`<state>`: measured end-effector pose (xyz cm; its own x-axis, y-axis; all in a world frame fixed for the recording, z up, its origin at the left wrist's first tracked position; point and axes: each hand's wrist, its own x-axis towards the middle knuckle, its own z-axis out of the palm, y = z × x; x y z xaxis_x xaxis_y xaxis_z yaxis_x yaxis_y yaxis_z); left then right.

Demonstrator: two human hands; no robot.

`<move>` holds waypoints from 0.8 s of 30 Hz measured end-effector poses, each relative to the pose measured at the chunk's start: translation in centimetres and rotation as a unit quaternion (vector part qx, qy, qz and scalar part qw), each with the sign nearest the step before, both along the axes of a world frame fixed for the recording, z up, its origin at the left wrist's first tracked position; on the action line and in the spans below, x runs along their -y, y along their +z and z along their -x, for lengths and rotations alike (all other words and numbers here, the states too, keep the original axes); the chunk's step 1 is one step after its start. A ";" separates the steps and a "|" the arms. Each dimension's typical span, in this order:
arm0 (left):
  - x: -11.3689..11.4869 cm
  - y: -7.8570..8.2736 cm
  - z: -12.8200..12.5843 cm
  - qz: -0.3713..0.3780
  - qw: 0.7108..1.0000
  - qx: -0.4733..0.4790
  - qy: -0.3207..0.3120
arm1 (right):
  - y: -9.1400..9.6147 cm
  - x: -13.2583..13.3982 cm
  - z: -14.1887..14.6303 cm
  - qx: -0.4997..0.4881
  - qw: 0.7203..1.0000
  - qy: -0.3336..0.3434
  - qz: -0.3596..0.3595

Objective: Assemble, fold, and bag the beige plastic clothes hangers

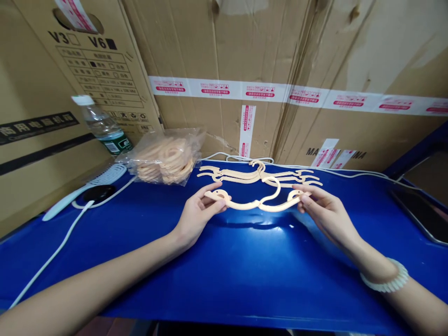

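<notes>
A cream folding clothes hanger (241, 205) is spread wide between my two hands, just above the blue tabletop. My left hand (198, 212) pinches its left arm end, thumb in front and fingers behind. At the other end, my right hand (324, 210) grips the tip of the right arm the same way. The hanger's curved hook rises from the middle joint. Right behind it on the table lie several more unfolded hangers (241, 176) of the same colour, overlapping with their hooks bunched together. A clear plastic bag (164, 158) holding a stack of folded hangers sits beyond my left hand.
Large cardboard boxes (210, 51) wall in the back and left. A water bottle (101, 126), a pale hairbrush (84, 189) and a black round pad (95, 192) with a white cable stand at left. A dark tablet-like device (420, 210) lies at right.
</notes>
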<state>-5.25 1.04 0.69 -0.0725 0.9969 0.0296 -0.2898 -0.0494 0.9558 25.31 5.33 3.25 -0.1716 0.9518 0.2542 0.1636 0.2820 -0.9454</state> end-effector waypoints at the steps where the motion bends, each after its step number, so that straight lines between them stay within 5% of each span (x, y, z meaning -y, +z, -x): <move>1: 0.1 0.0 -0.1 -0.001 1.000 -0.008 -0.009 | -0.1 0.2 0.4 -0.036 0.999 -0.001 0.017; 5: 0.5 -0.1 -0.7 -0.005 0.997 -0.064 -0.041 | -0.6 1.5 2.3 -0.122 0.989 0.017 0.076; 14: 1.2 -0.1 -1.3 -0.056 0.987 -0.139 -0.052 | -0.3 4.2 4.3 0.043 0.963 0.261 0.042; 24: 1.4 -0.4 -1.2 -0.104 0.987 -0.117 -0.035 | -0.8 3.9 3.9 0.039 0.959 0.275 0.052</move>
<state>-4.06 -0.35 0.29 0.0298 0.9700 0.2414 -0.0712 -0.2389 0.9684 21.45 1.41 2.42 -0.6689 0.7320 0.1292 0.0879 0.2505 -0.9641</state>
